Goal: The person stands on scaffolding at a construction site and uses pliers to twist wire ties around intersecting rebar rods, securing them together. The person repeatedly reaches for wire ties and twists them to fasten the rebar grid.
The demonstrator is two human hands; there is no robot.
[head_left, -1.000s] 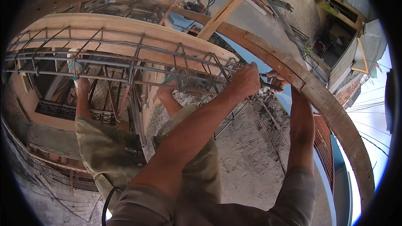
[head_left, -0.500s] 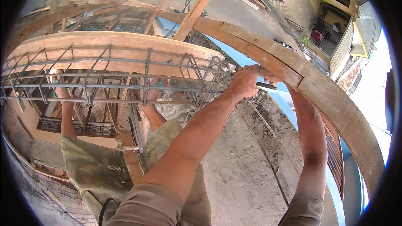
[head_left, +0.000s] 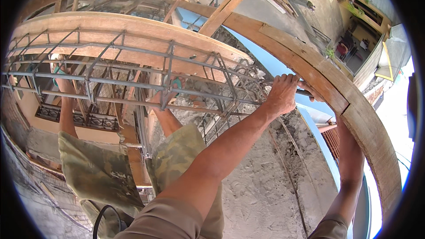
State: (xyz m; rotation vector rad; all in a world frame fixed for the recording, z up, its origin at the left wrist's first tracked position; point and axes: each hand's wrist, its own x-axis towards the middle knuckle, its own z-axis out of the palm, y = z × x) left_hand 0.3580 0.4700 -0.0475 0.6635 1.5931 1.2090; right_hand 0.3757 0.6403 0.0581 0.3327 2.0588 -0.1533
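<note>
My left hand (head_left: 283, 94) is closed around the end of a dark steel bar (head_left: 303, 92) at the right end of a long rebar cage (head_left: 146, 79). My right hand (head_left: 313, 91) is just beyond it, fingers curled at the same bar. A wooden beam (head_left: 301, 59) partly hides that hand, and the right forearm passes behind it. The cage, made of long bars tied with square stirrups, lies along a wooden formwork board (head_left: 128, 24).
My feet, one in a green-strapped sandal (head_left: 57, 68), are beyond the cage over an opening with timber props. Rough concrete (head_left: 256, 181) lies below my arms. A slanted timber brace (head_left: 228, 6) meets the beam. A light blue edge (head_left: 265, 57) runs under it.
The view has shifted, so the cage and beam appear farther right. More of my right forearm is now behind the beam. The bar's dark tip, visible before, now meets my right fingers.
</note>
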